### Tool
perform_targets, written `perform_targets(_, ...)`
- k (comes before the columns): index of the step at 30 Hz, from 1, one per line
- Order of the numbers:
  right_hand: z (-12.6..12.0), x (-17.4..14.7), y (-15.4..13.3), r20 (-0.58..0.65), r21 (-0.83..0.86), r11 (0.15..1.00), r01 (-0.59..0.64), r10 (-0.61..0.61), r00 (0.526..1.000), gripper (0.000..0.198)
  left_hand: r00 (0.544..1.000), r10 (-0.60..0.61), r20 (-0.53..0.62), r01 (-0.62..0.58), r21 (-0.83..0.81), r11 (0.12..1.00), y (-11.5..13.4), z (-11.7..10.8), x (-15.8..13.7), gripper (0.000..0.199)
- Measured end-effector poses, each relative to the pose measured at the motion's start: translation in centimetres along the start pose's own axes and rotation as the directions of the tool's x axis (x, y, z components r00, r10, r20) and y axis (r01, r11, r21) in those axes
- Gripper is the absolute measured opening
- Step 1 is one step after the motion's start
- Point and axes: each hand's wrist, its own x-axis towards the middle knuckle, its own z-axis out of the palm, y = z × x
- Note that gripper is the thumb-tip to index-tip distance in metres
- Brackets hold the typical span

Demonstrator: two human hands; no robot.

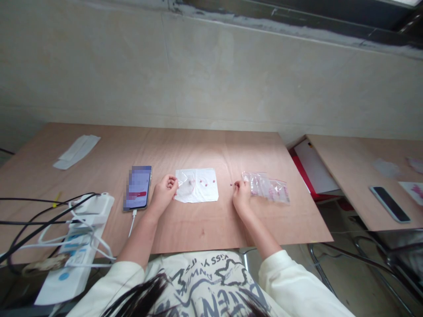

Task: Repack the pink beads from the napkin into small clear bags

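Observation:
A white sheet of paper [208, 193] lies flat on the table with several small red beads [201, 181] on its right half. Over its left part is something clear and shiny, like thin plastic or thread. At the paper's left edge my left hand [167, 189] is closed in a pinch; what it holds, if anything, is too fine to make out. To the right of the paper my right hand [242, 196] pinches, with a tiny dark red bead [231, 185] at its fingertips. Beside that hand lie clear plastic bags [269, 187] with small pink pieces inside.
A phone [138, 187] on a white cable lies left of my left hand. A white power strip [87, 237] with tangled cords sits at the front left. Folded white paper [76, 152] is at the back left. Another table [350, 163] with a phone [390, 204] stands to the right.

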Motion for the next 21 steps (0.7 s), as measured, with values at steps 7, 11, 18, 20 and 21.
perform_targets(7,0.1,0.0,-0.8,0.072,0.066,0.998,0.022,-0.027,0.997,0.019,1.0,0.025,0.011,-0.026,0.06,0.998,-0.3,-0.1,0.0,0.015)
perform_targets(11,0.0,0.3,-1.0,0.096,0.041,0.999,0.005,-0.009,0.995,0.016,0.999,0.032,0.019,-0.033,0.089,0.995,-0.2,-0.3,-0.1,0.014)
perform_targets(18,-0.3,0.4,-1.9,0.131,0.073,0.997,-0.03,0.02,0.991,0.014,0.999,0.009,0.047,-0.013,0.097,0.995,0.2,-0.3,0.0,0.012)
perform_targets(20,0.1,0.1,-3.1,0.162,0.137,0.99,-0.042,0.02,0.987,0.013,0.999,-0.001,0.055,-0.005,0.1,0.995,0.2,-0.2,0.0,0.011)
perform_targets(21,0.5,0.0,-3.8,0.181,0.175,0.984,-0.041,0.009,0.984,0.013,0.998,-0.003,0.058,-0.003,0.097,0.995,0.2,-0.2,0.0,0.012)
